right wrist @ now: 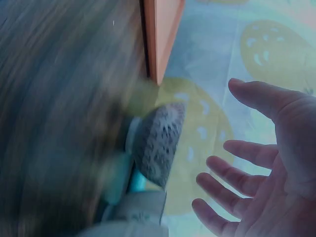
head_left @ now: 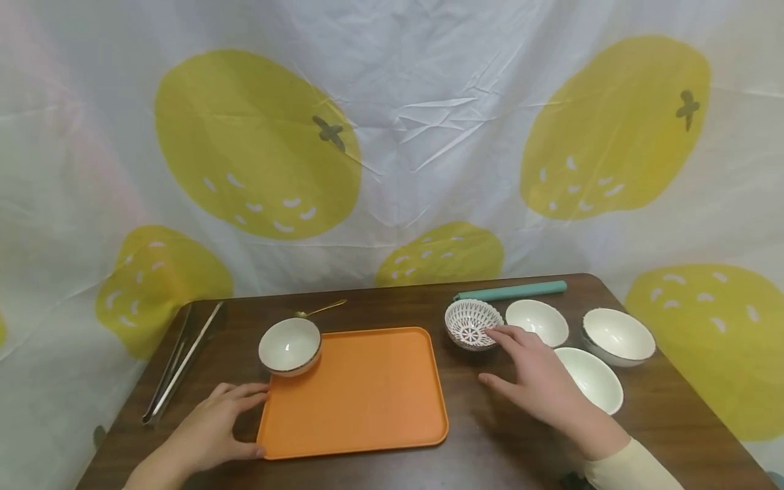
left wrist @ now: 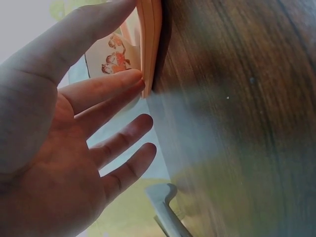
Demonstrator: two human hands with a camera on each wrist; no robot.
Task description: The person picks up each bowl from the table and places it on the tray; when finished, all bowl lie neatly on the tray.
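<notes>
My left hand (head_left: 211, 425) touches the left edge of an orange tray (head_left: 361, 395), its fingers spread and nearly straight. In the left wrist view the thumb and forefinger meet the tray's rim (left wrist: 149, 44). A white bowl (head_left: 290, 347) sits over the tray's back left corner. My right hand (head_left: 533, 374) hovers with fingers extended beside a dark-and-white patterned bowl (head_left: 471, 325). In the right wrist view that patterned bowl (right wrist: 160, 143) stands apart from the fingers, and the palm holds nothing.
Three white bowls stand at the right: one behind (head_left: 537, 323), one far right (head_left: 618, 337), one partly hidden by my right hand (head_left: 591, 381). A teal roll (head_left: 511, 291) lies along the back edge. Metal tongs (head_left: 184, 367) lie at the left, a small gold spoon (head_left: 321, 308) at the back.
</notes>
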